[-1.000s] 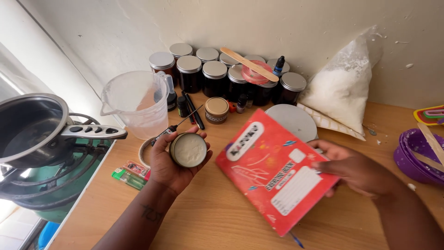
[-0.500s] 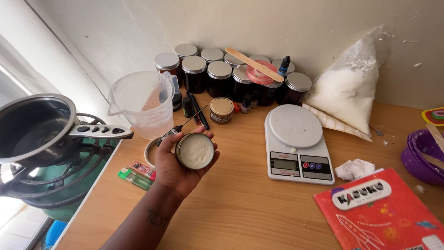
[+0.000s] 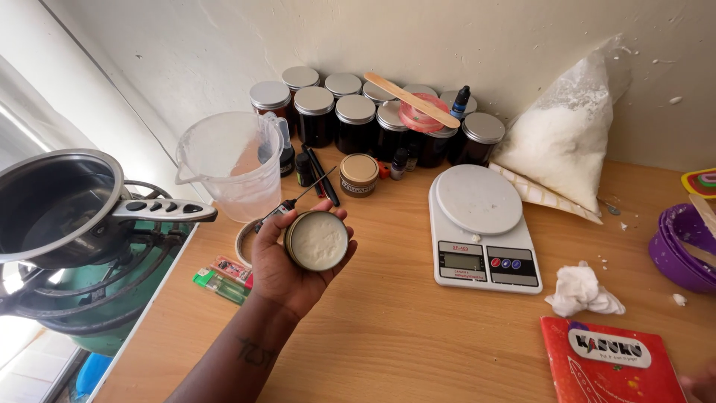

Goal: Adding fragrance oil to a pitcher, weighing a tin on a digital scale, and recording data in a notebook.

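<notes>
1 round gold tin, open and filled level with a pale solid, is held in the left hand above the wooden table; the fingers are curled around the rim from below and the open face is tilted up toward the camera. The tin is round, so no long axis is offered. The right hand is glimpsed only as a sliver at the lower right corner, beside a red booklet; whether it is open or closed cannot be told. The 2 hands are kept well apart, and the tin lies far to the left of the right hand, so the left hand is plainly the nearer. Just right of the tin, 1 white digital scale is set, platform bare. Behind the left hand: 1 clear measuring jug, 1 thin probe thermometer, 1 lidded gold tin. Along the wall are ranged dark glass jars with silver lids, a wooden stick laid across them, and 1 bag of white flakes. At left, 1 steel pot rests on a burner. A crumpled tissue lies below the scale
</notes>
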